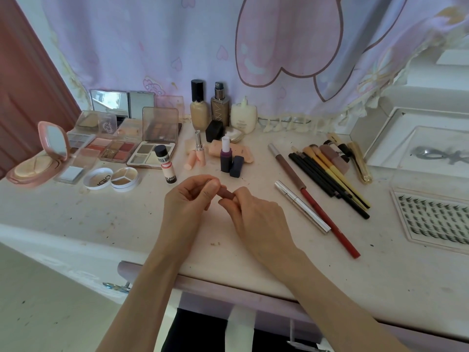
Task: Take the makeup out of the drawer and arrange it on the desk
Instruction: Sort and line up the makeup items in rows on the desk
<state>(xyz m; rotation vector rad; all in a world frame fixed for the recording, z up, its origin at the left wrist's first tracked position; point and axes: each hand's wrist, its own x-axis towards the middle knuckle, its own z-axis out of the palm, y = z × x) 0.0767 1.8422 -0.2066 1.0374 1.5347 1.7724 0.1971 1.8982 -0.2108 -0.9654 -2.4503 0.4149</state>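
So the table [106, 219] is already pretty loaded. Biggest stuff first: the open palettes [114, 146] and the pink compact [38, 158] on the left are flat, stiff and hinged, so I'd lift those by the base with both edges pinched, since the lids look like they'd flop. The foundation bottles [200, 107] at the back are probably glass, heavier and tippy, so grab them round the body, not the cap. The brushes and pencils [332, 174] on the right are light and will roll, so they're best taken as a bunch.

The smallest thing is the one in play: a little brownish lipstick tube [226, 193] held just above the table middle. The left hand [187, 199] has its fingers curled closed over one end, and the right hand [253, 214] pinches the other end between thumb and fingertips. My guess is the cap's coming off or going on. It's light, hard and slick plastic, so hold it by the barrel, not the soft bullet.
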